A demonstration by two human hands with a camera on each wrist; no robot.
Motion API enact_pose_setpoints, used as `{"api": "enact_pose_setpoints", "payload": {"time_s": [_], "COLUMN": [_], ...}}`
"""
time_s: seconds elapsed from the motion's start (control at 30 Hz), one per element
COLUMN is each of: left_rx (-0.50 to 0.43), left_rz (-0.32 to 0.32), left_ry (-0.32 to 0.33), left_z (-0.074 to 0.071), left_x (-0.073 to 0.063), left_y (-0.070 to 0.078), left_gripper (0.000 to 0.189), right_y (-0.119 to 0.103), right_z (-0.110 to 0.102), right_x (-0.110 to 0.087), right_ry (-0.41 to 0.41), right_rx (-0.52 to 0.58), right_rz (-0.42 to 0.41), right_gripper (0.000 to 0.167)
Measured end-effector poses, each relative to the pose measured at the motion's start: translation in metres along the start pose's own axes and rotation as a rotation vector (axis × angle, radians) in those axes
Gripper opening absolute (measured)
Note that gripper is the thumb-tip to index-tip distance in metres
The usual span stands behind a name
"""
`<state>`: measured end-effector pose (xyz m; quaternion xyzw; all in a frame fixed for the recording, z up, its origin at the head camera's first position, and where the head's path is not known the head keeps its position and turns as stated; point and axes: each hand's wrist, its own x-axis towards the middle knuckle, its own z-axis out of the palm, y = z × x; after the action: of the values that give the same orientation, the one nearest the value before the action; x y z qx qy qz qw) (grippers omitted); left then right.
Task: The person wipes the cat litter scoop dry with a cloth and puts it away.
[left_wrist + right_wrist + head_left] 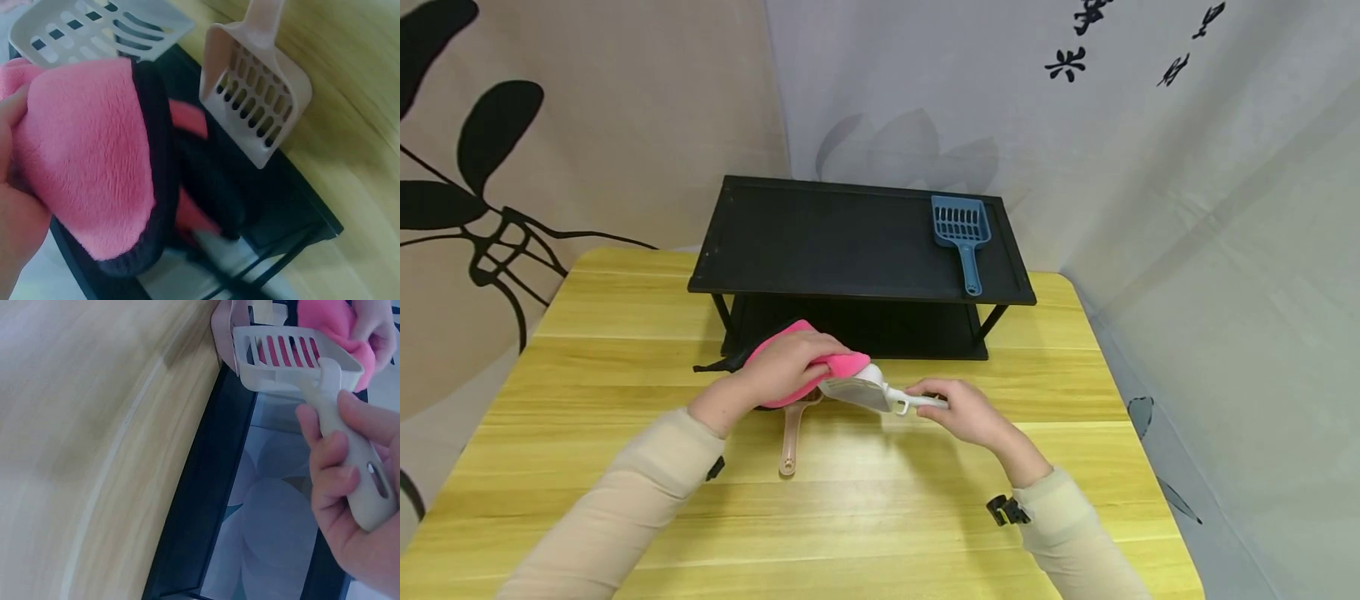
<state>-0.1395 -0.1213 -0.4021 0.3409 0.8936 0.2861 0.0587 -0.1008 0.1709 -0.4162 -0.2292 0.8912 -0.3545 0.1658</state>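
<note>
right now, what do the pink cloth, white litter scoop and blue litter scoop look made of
Pink cloth: matte, probably microfibre plush, judging by its short fuzzy pile. White litter scoop: likely moulded plastic, smooth, with rounded edges. Blue litter scoop: probably plastic too, evenly coloured; finish unclear.

Black brush-like marks (1066, 64), high on the pale cloth backdrop (1187, 183) — no legible text.

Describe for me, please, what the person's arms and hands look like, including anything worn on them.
The left sleeve and right sleeve are long, plain and cream-coloured, ending near the wrists. A small black fitting shows at the right cuff, and a smaller black piece at the left. The left hand and right hand are ungloved.
</note>
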Motion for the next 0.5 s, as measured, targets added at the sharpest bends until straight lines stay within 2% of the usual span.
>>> {"api": "enact_pose_setpoints", "payload": {"time_s": [0.1,0.23,0.33,0.5], "left_rx": [0.022,-0.006,-0.045,-0.128], "left_rz": [-0.009,-0.055,-0.111,-0.240], "left_ry": [-0.026,0.001,0.056,0.191], "left_z": [0.001,0.000,-0.004,-0.014], "left_x": [-0.001,-0.004,-0.007,-0.007], "left_y": [0.000,-0.003,-0.007,-0.015], "left_gripper": [0.031,0.032,0.032,0.032], "right_y": [0.001,0.004,0.009,0.015], "right_z": [-0.001,-0.005,-0.010,-0.024], "right_x": [-0.002,-0.004,-0.006,-0.009], "right_ry": [0.004,-0.004,-0.031,-0.102], "right_rx": [-0.006,0.049,0.124,0.228], "right_rz": [0.004,0.005,0.003,0.031], "right_gripper": [0.026,0.028,0.028,0.028]}}
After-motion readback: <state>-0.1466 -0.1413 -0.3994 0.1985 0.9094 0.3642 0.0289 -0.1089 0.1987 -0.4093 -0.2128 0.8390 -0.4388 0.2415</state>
